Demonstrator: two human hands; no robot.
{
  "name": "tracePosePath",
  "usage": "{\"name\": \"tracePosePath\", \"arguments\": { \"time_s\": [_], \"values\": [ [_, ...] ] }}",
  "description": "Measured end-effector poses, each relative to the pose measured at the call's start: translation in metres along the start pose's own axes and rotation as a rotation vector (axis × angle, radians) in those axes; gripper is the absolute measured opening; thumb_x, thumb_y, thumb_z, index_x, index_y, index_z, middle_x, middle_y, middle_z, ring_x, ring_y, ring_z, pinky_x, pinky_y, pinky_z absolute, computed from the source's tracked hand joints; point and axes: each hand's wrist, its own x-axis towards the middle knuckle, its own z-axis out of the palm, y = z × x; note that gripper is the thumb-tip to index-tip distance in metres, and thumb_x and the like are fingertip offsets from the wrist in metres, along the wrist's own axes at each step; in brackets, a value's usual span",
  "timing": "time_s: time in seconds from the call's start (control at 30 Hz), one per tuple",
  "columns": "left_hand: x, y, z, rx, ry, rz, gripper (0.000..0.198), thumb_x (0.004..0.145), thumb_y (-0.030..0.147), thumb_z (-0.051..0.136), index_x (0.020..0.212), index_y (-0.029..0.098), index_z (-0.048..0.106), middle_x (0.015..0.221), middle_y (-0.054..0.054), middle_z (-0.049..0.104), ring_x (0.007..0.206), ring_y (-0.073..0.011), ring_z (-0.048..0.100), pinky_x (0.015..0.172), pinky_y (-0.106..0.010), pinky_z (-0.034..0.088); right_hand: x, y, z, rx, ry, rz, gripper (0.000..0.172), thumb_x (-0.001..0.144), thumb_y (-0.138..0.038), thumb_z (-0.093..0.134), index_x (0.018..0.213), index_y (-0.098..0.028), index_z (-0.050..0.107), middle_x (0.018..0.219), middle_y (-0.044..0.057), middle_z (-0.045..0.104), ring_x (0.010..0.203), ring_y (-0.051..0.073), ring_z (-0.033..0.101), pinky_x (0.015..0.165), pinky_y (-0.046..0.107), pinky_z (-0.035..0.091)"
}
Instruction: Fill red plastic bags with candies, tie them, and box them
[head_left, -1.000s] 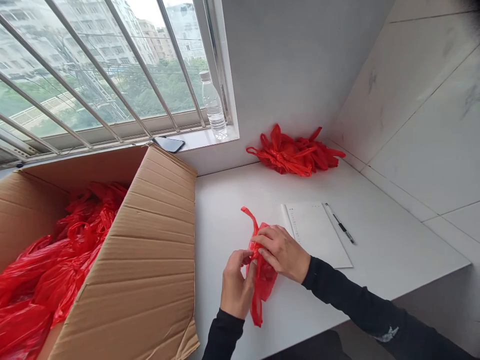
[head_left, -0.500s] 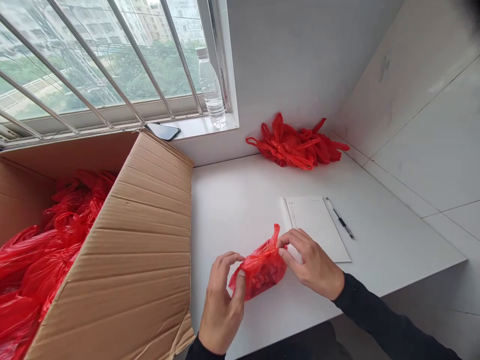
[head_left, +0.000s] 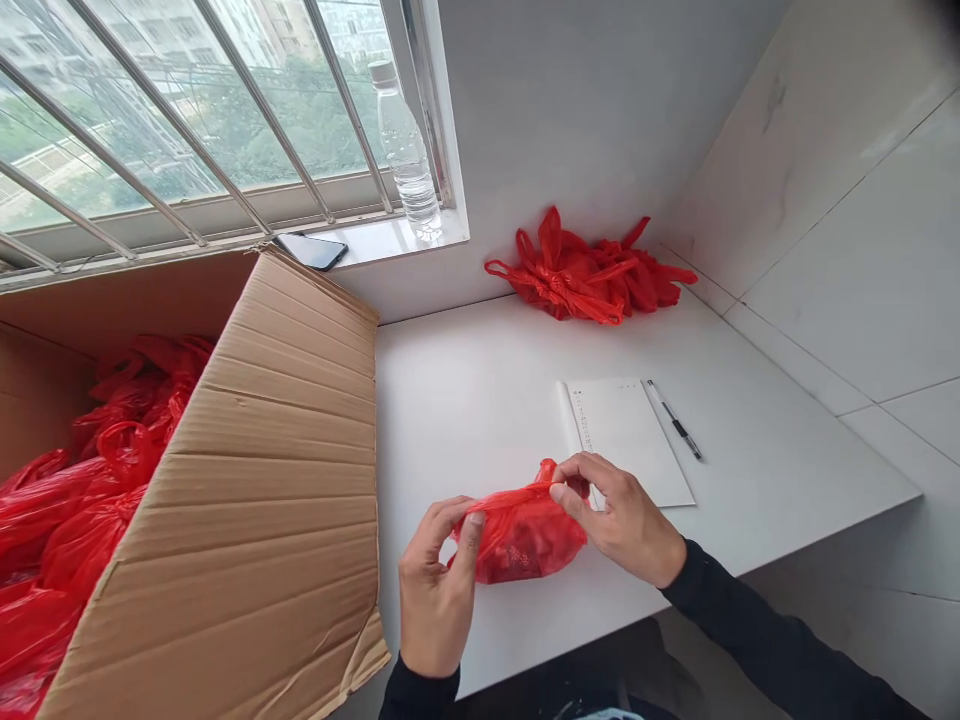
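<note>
A red plastic bag (head_left: 525, 540) rests near the front edge of the white table, with something darker showing through its thin film; what that is I cannot make out. My left hand (head_left: 441, 580) pinches the bag's left upper edge between thumb and fingers. On the other side, my right hand (head_left: 611, 510) grips the upper right edge, by a short upright tuft of plastic. Between the two hands the bag's edge is stretched fairly straight.
An open cardboard box (head_left: 247, 480) of red bags (head_left: 112, 470) stands on the left. More red bags (head_left: 585, 275) lie against the wall. A notebook (head_left: 630, 430) and a pen (head_left: 675, 420) are at right. A phone (head_left: 311, 250) and a water bottle (head_left: 409, 160) occupy the windowsill.
My left hand has closed its thumb and fingers on the bag's edge and moved slightly left. The edge between the hands is now pulled taut, and the tuft at the top stands lower.
</note>
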Motion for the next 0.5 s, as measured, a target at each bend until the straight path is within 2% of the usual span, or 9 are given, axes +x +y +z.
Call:
{"name": "tracePosePath", "arguments": {
  "time_s": [0.1,0.2,0.3,0.37,0.5],
  "values": [
    [0.0,-0.001,-0.002,-0.021,-0.008,-0.036,0.025,0.102,0.036,0.054,0.117,0.024,0.07,0.11,-0.007,0.071,0.1,-0.022,0.067,0.086,-0.034,0.052,-0.003,0.002,-0.004,0.041,0.026,0.055,0.011,0.1,-0.033,0.054,0.093,-0.025,0.058,0.092,-0.001,0.062,0.089,0.018,0.055,0.083,0.038,0.045],
    [0.001,0.007,0.002,-0.017,-0.051,-0.007,0.032,0.095,0.034,0.065,0.126,0.029,0.067,0.124,-0.006,0.067,0.115,-0.0245,0.062,0.097,-0.036,0.048,-0.006,-0.003,-0.004,0.099,-0.016,0.09,0.008,0.098,-0.032,0.056,0.103,-0.026,0.058,0.102,-0.001,0.064,0.093,0.018,0.057,0.087,0.037,0.046],
    [0.001,0.016,0.006,-0.031,-0.05,0.02,0.017,0.09,0.032,0.072,0.107,0.029,0.074,0.112,-0.004,0.068,0.107,-0.023,0.062,0.093,-0.032,0.047,-0.006,-0.009,-0.002,0.083,-0.051,0.068,0.012,0.097,-0.037,0.06,0.104,-0.027,0.062,0.101,-0.001,0.066,0.092,0.018,0.057,0.086,0.036,0.046],
    [0.001,0.016,0.006,-0.062,0.002,0.003,0.008,0.092,0.032,0.07,0.094,0.026,0.074,0.1,-0.003,0.068,0.094,-0.0198,0.062,0.084,-0.029,0.048,-0.005,-0.009,-0.002,0.095,-0.03,0.069,0.015,0.099,-0.041,0.058,0.097,-0.026,0.063,0.093,-0.001,0.065,0.087,0.017,0.057,0.083,0.035,0.045],
    [0.002,0.004,0.0,-0.177,0.171,-0.073,0.014,0.099,0.038,0.061,0.1,0.025,0.067,0.094,-0.001,0.069,0.085,-0.0167,0.063,0.079,-0.026,0.051,-0.004,0.001,-0.009,0.25,0.12,0.166,0.025,0.102,-0.046,0.052,0.092,-0.024,0.057,0.084,-0.002,0.058,0.08,0.016,0.054,0.08,0.033,0.045]
  ]
}}
